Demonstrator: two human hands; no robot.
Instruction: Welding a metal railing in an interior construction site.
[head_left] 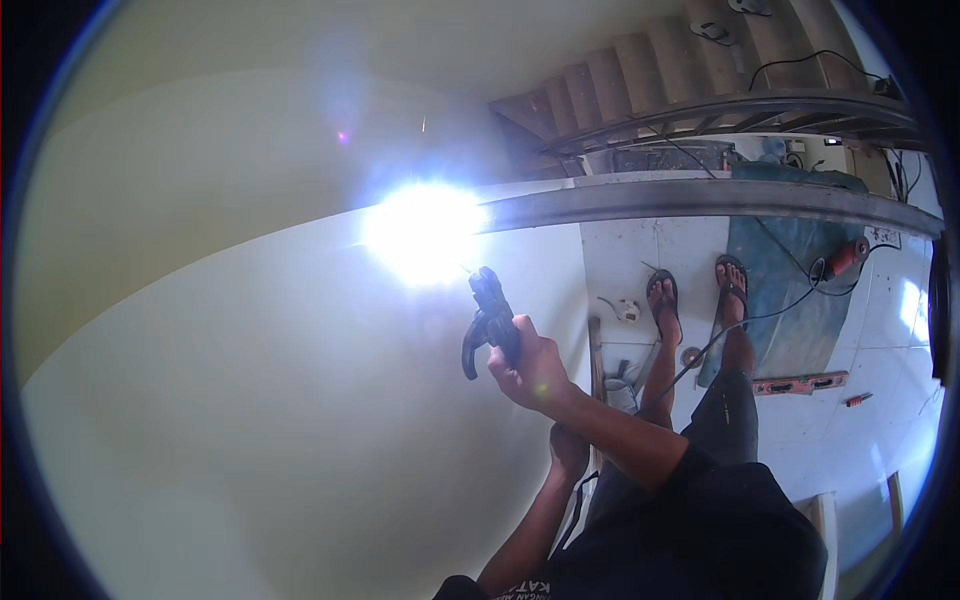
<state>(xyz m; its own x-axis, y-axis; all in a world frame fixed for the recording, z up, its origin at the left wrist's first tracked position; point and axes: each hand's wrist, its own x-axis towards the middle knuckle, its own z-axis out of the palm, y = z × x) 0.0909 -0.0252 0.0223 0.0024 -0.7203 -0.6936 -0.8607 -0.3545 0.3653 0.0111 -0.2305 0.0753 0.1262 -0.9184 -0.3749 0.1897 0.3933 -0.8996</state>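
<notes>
My right hand [530, 365] grips a black welding electrode holder [490, 305]. Just beyond the holder's jaw, a blinding white arc glare [423, 233] hides the end of a grey metal bar [680, 200] and whatever the electrode touches. The bar runs across the view to the right, in front of a pale wall [250, 420]. My left hand [568, 450] is curled low beneath my right forearm, near a dark strap; what it holds, if anything, is hidden.
Stairs [640, 75] with a dark railing [820, 105] rise behind. My sandaled feet [732, 290] stand on tiles and a green mat [760, 250]. A red power tool [848, 258], cables, a tape measure [627, 310] and a red spirit level [800, 383] lie around them.
</notes>
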